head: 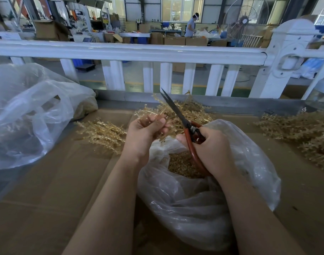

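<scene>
- The left hand [144, 133] is curled, with fingertips and thumb pinching one golden plastic sprig [158, 109] by its lower stem. The sprig rises up and away from the person.
- The right hand [212, 150] is closed through the red loop handles of a single pair of scissors [177, 115].
- The blades run up and to the left, crossing just beside the sprig. Their tips look slightly parted, though that is hard to tell at this angle.
- The sprig lies to the left of the blades, its long axis nearly parallel to them. To my eye, the cut depends on turning the stem across the blades.
- Directly under both hands is an open clear bag [203, 208] holding cut golden bits [183, 164].
- Three loose heaps of sprigs lie on the cardboard-covered worktop [56, 190]:
  - a left heap [102, 133], nearest the left hand;
  - a middle heap [192, 111], behind the hands;
  - a right heap [308, 133], well apart.
- A second, larger bag [28, 116] sits at the far left.
- A white railing [130, 52] stands beyond.
</scene>
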Demonstrator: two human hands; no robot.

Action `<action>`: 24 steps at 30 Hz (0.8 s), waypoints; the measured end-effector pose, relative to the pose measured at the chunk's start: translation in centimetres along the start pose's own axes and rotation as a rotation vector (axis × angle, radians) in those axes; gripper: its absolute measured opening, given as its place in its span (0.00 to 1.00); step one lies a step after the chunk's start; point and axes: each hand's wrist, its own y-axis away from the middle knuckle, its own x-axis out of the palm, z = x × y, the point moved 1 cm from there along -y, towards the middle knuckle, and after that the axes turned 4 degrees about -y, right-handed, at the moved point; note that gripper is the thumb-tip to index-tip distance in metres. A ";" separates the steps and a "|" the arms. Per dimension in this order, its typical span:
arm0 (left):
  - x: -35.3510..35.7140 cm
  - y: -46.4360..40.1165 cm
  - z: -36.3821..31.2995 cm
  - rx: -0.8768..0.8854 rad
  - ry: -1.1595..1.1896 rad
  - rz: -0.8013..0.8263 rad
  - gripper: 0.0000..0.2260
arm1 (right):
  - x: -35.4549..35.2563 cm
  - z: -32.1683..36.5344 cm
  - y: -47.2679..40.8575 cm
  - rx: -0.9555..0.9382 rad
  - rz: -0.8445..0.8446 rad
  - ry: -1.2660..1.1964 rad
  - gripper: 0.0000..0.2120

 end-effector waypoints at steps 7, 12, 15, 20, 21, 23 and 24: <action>0.4 0.1 0.4 -0.062 -0.069 0.021 0.06 | 0.3 0.1 -0.3 0.019 0.051 -0.205 0.12; 0.8 0.1 0.6 -0.064 -0.144 0.098 0.12 | 0.2 0.0 -0.3 0.015 0.060 -0.280 0.06; 0.9 0.2 0.6 -0.051 -0.143 0.108 0.12 | 0.3 -0.1 -0.4 0.015 0.080 -0.255 0.06; 0.6 0.1 0.6 -0.053 -0.077 0.070 0.04 | 0.3 -0.1 -0.5 0.020 0.067 -0.261 0.06; 0.5 0.0 0.7 -0.051 -0.065 0.059 0.03 | 0.3 0.0 -0.5 0.021 0.070 -0.256 0.07; 0.4 0.0 0.8 -0.042 -0.056 0.045 0.04 | 0.3 0.1 -0.4 0.024 0.077 -0.236 0.08; 0.4 -0.1 0.8 -0.030 -0.057 0.041 0.04 | 0.3 0.2 -0.4 0.027 0.077 -0.224 0.07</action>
